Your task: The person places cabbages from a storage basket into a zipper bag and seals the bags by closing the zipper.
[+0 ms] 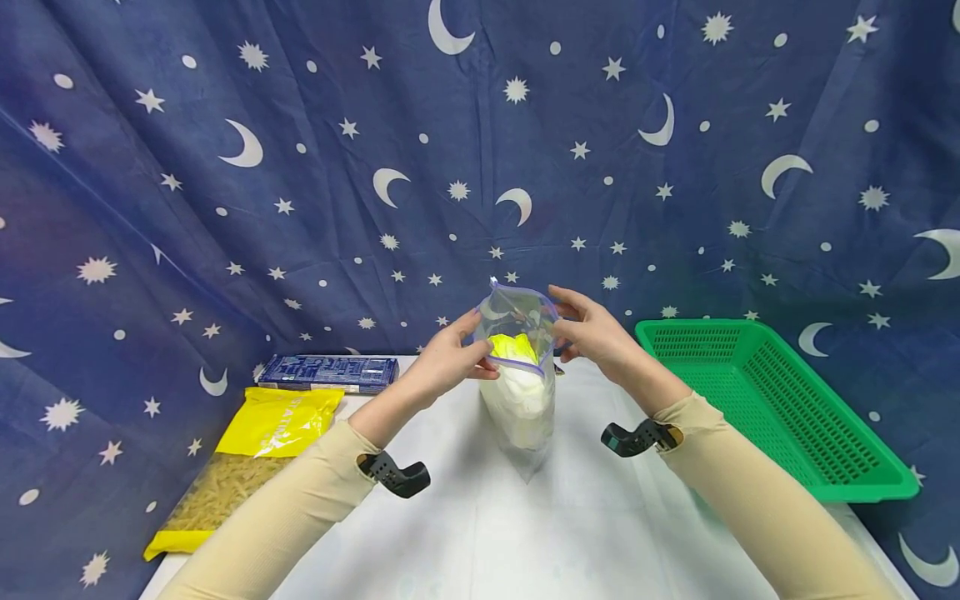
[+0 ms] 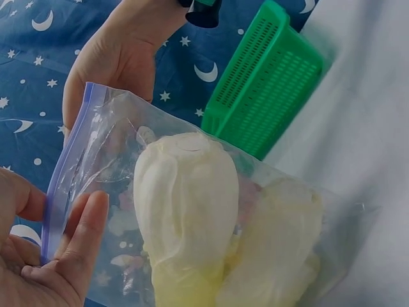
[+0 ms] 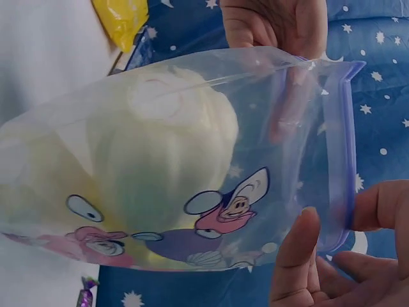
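Observation:
A clear zip bag (image 1: 517, 417) with a purple zip rim stands upright on the white table, its mouth spread wide. Inside sit pale, yellow-tipped baby cabbages (image 2: 185, 204); two show side by side in the left wrist view. My left hand (image 1: 453, 358) pinches the left side of the rim between thumb and fingers. On the opposite side, my right hand (image 1: 596, 329) holds the rim, with fingers on both faces of the plastic. Cartoon prints (image 3: 230, 208) cover one face of the bag in the right wrist view.
At the right stands a green perforated basket (image 1: 832, 492). To the left lie a yellow pasta bag (image 1: 288, 421) and a blue flat packet (image 1: 330, 372). A small purple-wrapped candy (image 3: 86, 293) lies beside the zip bag. A starry blue curtain (image 1: 450, 233) hangs behind.

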`<act>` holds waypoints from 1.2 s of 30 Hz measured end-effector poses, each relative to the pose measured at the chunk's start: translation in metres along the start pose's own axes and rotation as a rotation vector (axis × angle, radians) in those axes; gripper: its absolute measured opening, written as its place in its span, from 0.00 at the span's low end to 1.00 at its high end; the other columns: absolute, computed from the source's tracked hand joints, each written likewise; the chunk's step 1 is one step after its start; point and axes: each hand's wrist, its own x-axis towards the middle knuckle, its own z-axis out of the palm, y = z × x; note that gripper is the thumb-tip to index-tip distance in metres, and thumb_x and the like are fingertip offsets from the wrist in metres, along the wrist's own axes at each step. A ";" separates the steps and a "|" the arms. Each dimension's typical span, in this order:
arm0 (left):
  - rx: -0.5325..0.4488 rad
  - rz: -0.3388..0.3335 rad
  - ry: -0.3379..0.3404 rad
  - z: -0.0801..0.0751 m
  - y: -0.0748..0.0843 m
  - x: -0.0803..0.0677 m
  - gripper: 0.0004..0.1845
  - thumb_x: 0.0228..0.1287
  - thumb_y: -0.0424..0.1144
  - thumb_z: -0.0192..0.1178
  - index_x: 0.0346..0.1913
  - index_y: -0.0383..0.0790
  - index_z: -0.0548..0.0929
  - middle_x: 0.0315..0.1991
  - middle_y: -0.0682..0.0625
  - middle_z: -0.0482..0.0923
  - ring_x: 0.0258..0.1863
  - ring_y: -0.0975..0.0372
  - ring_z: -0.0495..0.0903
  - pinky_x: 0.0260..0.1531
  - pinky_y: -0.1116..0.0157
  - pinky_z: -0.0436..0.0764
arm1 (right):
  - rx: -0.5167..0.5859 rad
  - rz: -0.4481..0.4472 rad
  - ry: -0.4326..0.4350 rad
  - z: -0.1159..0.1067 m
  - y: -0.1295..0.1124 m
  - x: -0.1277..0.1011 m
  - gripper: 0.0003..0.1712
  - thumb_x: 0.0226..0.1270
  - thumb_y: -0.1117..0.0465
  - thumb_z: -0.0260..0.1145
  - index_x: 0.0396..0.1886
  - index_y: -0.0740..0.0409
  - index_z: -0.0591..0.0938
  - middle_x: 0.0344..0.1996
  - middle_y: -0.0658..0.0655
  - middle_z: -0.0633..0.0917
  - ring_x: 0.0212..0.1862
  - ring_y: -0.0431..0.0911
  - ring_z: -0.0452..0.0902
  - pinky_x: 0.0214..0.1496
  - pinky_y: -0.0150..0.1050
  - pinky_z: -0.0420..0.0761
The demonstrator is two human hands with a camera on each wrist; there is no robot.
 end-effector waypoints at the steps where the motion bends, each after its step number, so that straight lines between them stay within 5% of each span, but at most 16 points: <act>1: 0.004 0.001 0.000 0.000 -0.001 0.000 0.40 0.73 0.30 0.54 0.82 0.36 0.49 0.80 0.43 0.53 0.34 0.60 0.83 0.43 0.61 0.88 | 0.002 -0.002 0.002 0.001 0.001 -0.001 0.45 0.68 0.67 0.59 0.83 0.51 0.55 0.74 0.62 0.67 0.43 0.55 0.76 0.36 0.41 0.85; 8: -0.015 -0.001 -0.012 -0.001 -0.005 -0.001 0.40 0.73 0.31 0.53 0.83 0.44 0.49 0.68 0.32 0.66 0.34 0.58 0.83 0.44 0.58 0.88 | 0.018 -0.007 -0.001 0.009 0.013 -0.006 0.46 0.70 0.64 0.62 0.83 0.55 0.52 0.74 0.65 0.66 0.64 0.62 0.73 0.50 0.49 0.87; 15: -0.063 -0.004 -0.004 0.000 -0.012 -0.002 0.44 0.73 0.29 0.53 0.84 0.50 0.42 0.76 0.38 0.57 0.35 0.57 0.83 0.48 0.54 0.87 | -0.010 -0.072 -0.025 0.016 0.024 -0.018 0.46 0.74 0.58 0.65 0.83 0.57 0.53 0.75 0.66 0.64 0.67 0.59 0.71 0.59 0.49 0.83; 22: -0.130 0.007 0.021 0.003 -0.019 0.000 0.46 0.71 0.28 0.53 0.84 0.45 0.39 0.83 0.45 0.43 0.38 0.56 0.84 0.46 0.57 0.88 | 0.007 -0.162 -0.100 0.020 0.037 -0.037 0.48 0.74 0.53 0.66 0.83 0.58 0.51 0.78 0.63 0.59 0.72 0.59 0.65 0.70 0.56 0.73; 31: -0.177 0.054 -0.030 0.006 -0.026 0.001 0.39 0.72 0.29 0.54 0.82 0.40 0.52 0.79 0.40 0.51 0.46 0.50 0.86 0.50 0.58 0.86 | 0.026 -0.238 -0.257 0.025 0.051 -0.050 0.55 0.69 0.58 0.71 0.84 0.55 0.47 0.80 0.64 0.55 0.77 0.62 0.57 0.73 0.58 0.66; 36: -0.160 0.045 -0.058 0.007 -0.027 0.001 0.35 0.77 0.36 0.53 0.81 0.39 0.55 0.79 0.42 0.53 0.54 0.48 0.83 0.52 0.57 0.85 | -0.045 -0.233 -0.235 0.031 0.058 -0.052 0.60 0.63 0.59 0.77 0.85 0.48 0.48 0.81 0.56 0.54 0.78 0.58 0.54 0.76 0.60 0.61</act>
